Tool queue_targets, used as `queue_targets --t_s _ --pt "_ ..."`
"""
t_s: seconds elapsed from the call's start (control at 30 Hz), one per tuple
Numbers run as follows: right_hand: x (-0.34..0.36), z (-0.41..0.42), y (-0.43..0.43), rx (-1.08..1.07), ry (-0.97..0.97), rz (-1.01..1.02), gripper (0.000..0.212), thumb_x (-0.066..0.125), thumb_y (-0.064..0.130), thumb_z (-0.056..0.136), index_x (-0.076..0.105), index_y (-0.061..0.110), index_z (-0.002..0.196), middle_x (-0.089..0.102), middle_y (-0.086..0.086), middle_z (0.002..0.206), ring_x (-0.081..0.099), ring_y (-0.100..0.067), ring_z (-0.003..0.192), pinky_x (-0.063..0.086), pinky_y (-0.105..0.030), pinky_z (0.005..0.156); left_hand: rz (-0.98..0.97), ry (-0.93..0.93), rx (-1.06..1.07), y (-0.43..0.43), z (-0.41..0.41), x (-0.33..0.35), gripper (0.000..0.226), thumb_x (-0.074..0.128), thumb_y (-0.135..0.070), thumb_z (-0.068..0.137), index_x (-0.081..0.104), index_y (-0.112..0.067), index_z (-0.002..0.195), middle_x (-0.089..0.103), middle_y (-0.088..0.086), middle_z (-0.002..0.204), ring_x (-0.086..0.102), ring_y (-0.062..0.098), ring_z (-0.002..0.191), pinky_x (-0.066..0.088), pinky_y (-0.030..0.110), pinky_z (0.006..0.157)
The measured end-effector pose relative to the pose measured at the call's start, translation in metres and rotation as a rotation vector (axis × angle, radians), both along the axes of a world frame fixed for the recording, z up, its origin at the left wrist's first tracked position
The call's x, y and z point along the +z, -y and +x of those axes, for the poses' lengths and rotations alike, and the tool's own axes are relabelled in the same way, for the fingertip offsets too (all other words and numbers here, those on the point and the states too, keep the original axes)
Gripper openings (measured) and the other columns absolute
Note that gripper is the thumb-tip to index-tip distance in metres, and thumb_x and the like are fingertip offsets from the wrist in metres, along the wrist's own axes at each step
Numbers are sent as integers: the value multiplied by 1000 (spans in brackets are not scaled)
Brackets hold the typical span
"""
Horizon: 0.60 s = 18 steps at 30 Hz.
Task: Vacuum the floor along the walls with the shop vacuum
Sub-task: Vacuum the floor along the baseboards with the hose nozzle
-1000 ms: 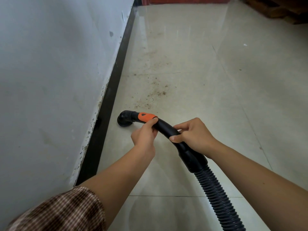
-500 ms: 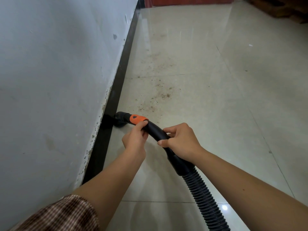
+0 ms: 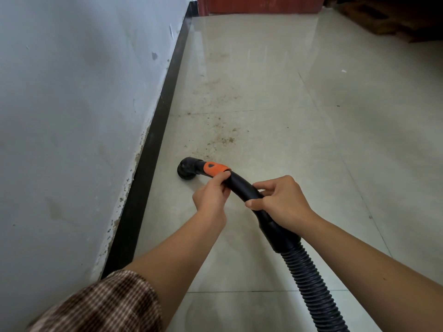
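Down by the wall, the vacuum's round black nozzle (image 3: 188,170) sits low over the tiled floor (image 3: 323,144), near the black baseboard (image 3: 153,152) but apart from it, with a strip of pale tile between them. Whether its rim actually touches the tile is hard to tell from this angle.

Behind the nozzle come an orange collar (image 3: 214,169), a curved black tube (image 3: 242,185), a wider black cuff (image 3: 280,236) and the ribbed hose (image 3: 311,283), which runs off the bottom edge.

The 2 hands both grip the curved tube. The left hand (image 3: 212,197) holds it just behind the orange collar, thumb on top at the collar's rear edge and fingers curled underneath. The right hand (image 3: 282,200) wraps it further back, between the left hand and the cuff, thumb laid across the top. They are close together, not touching.

The long axis runs from lower right to upper left, arching between the hands. The nozzle end points left toward the baseboard and down at the floor.

The grey wall (image 3: 72,116) fills the left side, its paint chipped above the baseboard, which runs diagonally up to the top centre. Open tile spreads ahead and to the right. Brown dirt specks (image 3: 225,140) lie scattered just beyond the nozzle. At the far end stand a red panel (image 3: 259,4) and a dark wooden stack (image 3: 395,20). A plaid sleeve (image 3: 107,305) covers the left upper arm.
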State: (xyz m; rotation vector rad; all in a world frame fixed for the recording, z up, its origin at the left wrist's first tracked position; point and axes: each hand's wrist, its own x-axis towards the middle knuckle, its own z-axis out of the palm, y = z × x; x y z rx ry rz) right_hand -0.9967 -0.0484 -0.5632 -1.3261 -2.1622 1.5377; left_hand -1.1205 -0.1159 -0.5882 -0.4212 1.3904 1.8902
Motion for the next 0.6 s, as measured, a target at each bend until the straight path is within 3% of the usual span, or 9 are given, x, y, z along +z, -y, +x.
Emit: queue_targets --t_s 0.1,0.4,0.6 --pt "1 9 -4 -24 0 -3 48 84 15 69 73 17 115 76 5 78 72 -13 68 59 -30 72 6 7 -4 -6 7 1 19 77 -1 75 64 -1 89 73 5 73 72 8 62 58 21 76" --pt "8 30 -14 -100 2 -9 50 84 13 69 71 14 117 76 0 79 72 -20 71 60 -39 80 25 31 -54 -20 28 6 18 78 -2 75 64 -2 85 72 1 62 71 7 59 57 18 70" --pt "14 47 -20 -145 8 8 47 83 12 69 73 14 115 76 2 74 72 -18 68 60 -36 76 33 43 -116 -31 45 9 14 78 -4 76 65 -5 83 72 -1 61 70 5 58 56 20 74"
